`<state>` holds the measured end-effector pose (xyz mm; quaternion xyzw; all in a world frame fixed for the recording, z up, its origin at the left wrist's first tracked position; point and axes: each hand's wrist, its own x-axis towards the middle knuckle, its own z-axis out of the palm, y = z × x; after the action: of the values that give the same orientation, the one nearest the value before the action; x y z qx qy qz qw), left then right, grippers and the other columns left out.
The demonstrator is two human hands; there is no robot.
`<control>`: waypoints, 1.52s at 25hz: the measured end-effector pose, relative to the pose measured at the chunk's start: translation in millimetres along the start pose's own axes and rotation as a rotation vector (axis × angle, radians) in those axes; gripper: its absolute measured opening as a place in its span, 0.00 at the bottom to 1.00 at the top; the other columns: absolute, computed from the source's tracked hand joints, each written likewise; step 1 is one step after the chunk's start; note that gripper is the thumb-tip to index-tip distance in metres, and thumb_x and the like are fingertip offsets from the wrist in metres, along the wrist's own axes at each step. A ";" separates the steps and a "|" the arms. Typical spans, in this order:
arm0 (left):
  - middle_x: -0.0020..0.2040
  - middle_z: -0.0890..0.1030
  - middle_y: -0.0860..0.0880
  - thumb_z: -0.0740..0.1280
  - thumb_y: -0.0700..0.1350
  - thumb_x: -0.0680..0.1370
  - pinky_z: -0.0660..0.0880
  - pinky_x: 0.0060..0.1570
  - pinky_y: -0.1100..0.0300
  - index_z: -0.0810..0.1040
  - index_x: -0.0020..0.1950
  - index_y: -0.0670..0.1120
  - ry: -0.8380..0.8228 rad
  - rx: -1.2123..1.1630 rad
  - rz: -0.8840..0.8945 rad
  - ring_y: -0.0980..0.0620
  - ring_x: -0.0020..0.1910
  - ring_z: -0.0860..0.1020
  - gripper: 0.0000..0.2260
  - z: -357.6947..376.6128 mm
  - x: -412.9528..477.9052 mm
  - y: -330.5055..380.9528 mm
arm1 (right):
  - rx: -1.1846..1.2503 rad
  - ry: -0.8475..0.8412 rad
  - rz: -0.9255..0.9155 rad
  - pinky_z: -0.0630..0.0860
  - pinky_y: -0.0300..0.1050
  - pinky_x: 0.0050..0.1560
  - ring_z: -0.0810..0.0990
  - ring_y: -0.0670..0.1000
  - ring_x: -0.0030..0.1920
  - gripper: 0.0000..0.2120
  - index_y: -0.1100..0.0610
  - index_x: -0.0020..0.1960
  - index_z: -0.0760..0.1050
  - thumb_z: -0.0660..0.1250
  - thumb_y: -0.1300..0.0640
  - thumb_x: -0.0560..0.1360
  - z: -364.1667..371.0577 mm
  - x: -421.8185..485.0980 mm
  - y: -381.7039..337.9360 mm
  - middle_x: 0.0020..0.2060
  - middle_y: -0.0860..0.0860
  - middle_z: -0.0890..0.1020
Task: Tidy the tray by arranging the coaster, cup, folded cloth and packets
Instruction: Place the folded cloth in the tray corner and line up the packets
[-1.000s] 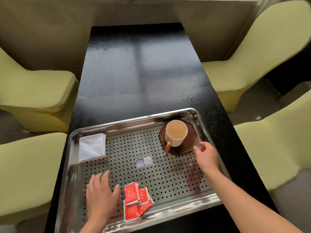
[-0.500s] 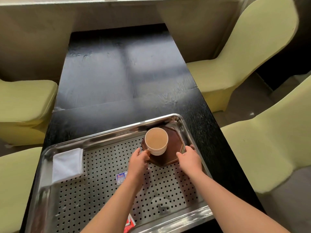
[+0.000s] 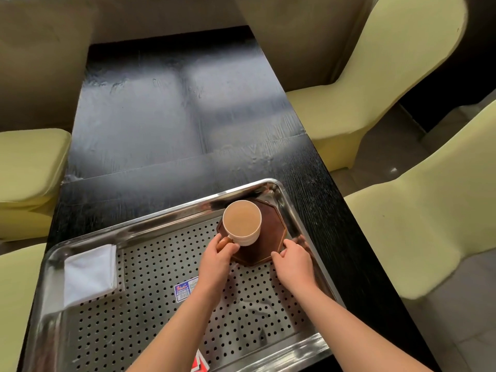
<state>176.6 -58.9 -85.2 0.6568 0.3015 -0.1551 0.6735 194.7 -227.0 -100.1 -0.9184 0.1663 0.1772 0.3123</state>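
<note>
I think the danger is a spill: the cup (image 3: 242, 222) seems to hold a milky drink, so a quick pull can tip it. The red packets (image 3: 199, 365) lie nearest. Further, the left hand (image 3: 217, 260) pinches the cup's handle, and the right hand (image 3: 294, 261) grips the coaster (image 3: 271, 237) (fingers curled on its near edge) in the far right corner of the tray (image 3: 161, 220).

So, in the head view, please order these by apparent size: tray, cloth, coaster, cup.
Tray, largest.
Cloth and coaster: alike, and the cup hides part of the coaster, so unranked.
Cup, smallest.
</note>
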 end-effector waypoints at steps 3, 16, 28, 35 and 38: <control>0.68 0.76 0.47 0.67 0.45 0.76 0.72 0.55 0.57 0.66 0.74 0.45 -0.030 0.023 0.006 0.49 0.65 0.74 0.26 3.2 3.1 1.0 | 0.038 0.042 0.002 0.74 0.48 0.58 0.78 0.50 0.49 0.12 0.57 0.58 0.77 0.66 0.52 0.78 1.8 -6.2 3.2 0.43 0.51 0.81; 0.69 0.73 0.45 0.56 0.61 0.81 0.65 0.69 0.47 0.69 0.73 0.50 0.111 0.540 0.224 0.46 0.69 0.67 0.25 13.1 9.2 6.2 | 0.067 -0.009 -0.035 0.72 0.55 0.66 0.78 0.51 0.54 0.07 0.56 0.46 0.77 0.68 0.52 0.77 -6.4 -0.7 8.4 0.33 0.46 0.76; 0.43 0.81 0.53 0.57 0.57 0.82 0.74 0.47 0.51 0.76 0.44 0.54 0.043 0.624 0.310 0.51 0.47 0.78 0.13 17.0 -1.4 5.9 | 0.184 -0.058 -0.007 0.71 0.57 0.67 0.81 0.53 0.56 0.31 0.57 0.77 0.62 0.67 0.53 0.78 -7.7 1.3 10.5 0.38 0.50 0.80; 0.52 0.81 0.56 0.56 0.66 0.78 0.75 0.50 0.53 0.78 0.56 0.55 0.009 0.625 0.353 0.56 0.50 0.78 0.20 14.6 -10.1 2.8 | 0.191 -0.067 -0.017 0.72 0.57 0.67 0.79 0.51 0.56 0.30 0.56 0.77 0.61 0.67 0.53 0.78 -12.7 -3.4 9.0 0.40 0.50 0.80; 0.60 0.78 0.53 0.55 0.63 0.78 0.71 0.56 0.56 0.75 0.67 0.49 0.167 0.489 0.324 0.56 0.57 0.75 0.25 -3.6 -13.7 -7.5 | 0.104 0.068 -0.132 0.76 0.46 0.54 0.77 0.46 0.47 0.26 0.55 0.74 0.67 0.67 0.50 0.78 -17.3 -11.6 7.1 0.42 0.47 0.77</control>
<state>160.8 -58.6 -82.6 0.8496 0.2007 -0.0593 0.4842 185.4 -241.0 -85.9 -0.9155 0.1248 0.1159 0.3645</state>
